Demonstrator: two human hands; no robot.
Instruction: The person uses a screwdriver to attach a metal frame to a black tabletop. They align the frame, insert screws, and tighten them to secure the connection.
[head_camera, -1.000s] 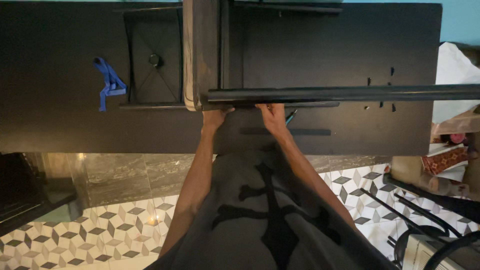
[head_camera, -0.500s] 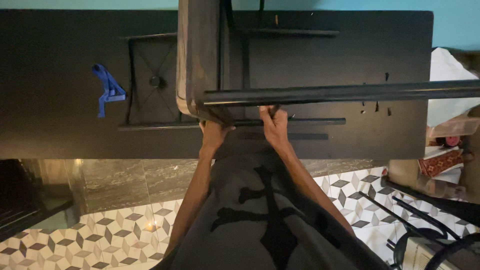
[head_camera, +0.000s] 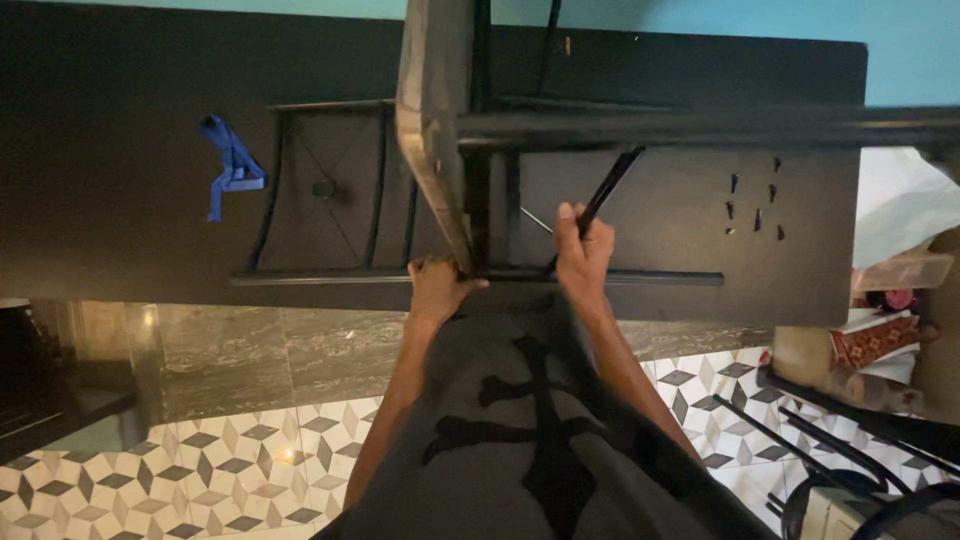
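A black metal frame (head_camera: 330, 190) with a dark wooden board (head_camera: 432, 120) fixed to it stands on a black table (head_camera: 120, 180). My left hand (head_camera: 436, 288) grips the frame's near rail where the board meets it. My right hand (head_camera: 584, 250) is closed around a thin black rod-like tool (head_camera: 608, 185) that slants up to the right, with a small silver pin (head_camera: 536, 220) just left of it. A long black bar (head_camera: 720, 127) of the frame runs off to the right above both hands.
A blue plastic clamp (head_camera: 232, 165) lies on the table's left part. Several small black screws (head_camera: 752, 205) are scattered on its right part. Black metal parts (head_camera: 850, 440) lie on the patterned tile floor at the right, near a bag and boxes (head_camera: 890, 300).
The frame's long bar has risen away from my hands. My right hand left the bar and now holds the thin black tool; my left hand shifted down to the near rail.
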